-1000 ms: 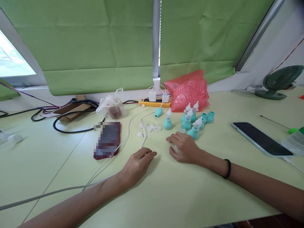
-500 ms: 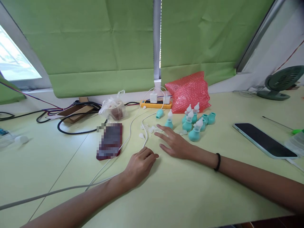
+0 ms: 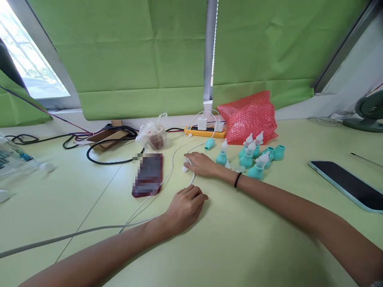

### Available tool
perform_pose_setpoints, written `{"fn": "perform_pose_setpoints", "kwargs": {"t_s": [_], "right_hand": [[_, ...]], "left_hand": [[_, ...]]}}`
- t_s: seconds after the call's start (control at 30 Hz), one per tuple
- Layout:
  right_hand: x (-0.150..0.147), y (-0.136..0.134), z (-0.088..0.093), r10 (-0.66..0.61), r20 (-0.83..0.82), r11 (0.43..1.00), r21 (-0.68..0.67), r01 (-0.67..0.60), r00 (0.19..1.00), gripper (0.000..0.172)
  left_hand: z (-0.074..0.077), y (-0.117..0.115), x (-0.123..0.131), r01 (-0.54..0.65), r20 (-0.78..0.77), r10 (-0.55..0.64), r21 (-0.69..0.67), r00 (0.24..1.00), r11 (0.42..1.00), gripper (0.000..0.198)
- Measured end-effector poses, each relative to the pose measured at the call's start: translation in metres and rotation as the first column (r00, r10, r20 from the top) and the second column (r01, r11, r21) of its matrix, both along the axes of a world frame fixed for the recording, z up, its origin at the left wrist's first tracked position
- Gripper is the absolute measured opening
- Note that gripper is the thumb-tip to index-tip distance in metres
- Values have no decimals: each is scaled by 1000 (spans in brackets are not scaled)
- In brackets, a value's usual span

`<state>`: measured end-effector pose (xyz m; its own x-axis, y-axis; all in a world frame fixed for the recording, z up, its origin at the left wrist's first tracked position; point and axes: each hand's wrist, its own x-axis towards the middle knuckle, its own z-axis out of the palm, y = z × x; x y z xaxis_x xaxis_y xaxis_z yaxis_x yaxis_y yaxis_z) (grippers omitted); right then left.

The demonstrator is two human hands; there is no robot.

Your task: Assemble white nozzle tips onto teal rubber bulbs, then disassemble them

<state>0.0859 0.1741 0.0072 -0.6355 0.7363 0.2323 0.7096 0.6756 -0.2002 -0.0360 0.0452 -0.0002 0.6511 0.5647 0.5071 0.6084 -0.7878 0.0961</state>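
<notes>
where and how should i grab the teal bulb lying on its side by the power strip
Probably by the round middle of the teal bulb, thumb and fingertips pinching across it, coming from above and the near side. It lies on its side, so its widest part faces up, and the power strip sits behind it.

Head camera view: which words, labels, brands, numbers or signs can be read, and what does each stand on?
None can be read.
Red-edged phone: screen pixelated.
Clear plastic at far left: blue details, too blurred.
Power strip: any print too small.
Teal bulbs: no lettering visible.
</notes>
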Motion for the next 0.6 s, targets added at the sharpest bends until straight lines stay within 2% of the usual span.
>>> {"fn": "perform_pose_setpoints", "kwargs": {"t_s": [0.17,0.27,0.5,0.6], "right_hand": [[10,-27,2,198,-53,977,88,-193,979,36],[13,-38,2,221,-38,971,105,-216,975,33],[24,-51,4,272,-13,961,53,-271,962,32],[25,-53,4,260,-120,965,70,-253,958,32]], "left_hand": [[-1,0,-1,-17,-27,17,-19,999,1000,20],[-1,1,-1,-13,-31,13,-16,999,1000,19],[-3,1,1,-3,5,3,-4,1000,1000,18],[-3,2,1,3,11,-3,-11,1000,1000,19]]}}
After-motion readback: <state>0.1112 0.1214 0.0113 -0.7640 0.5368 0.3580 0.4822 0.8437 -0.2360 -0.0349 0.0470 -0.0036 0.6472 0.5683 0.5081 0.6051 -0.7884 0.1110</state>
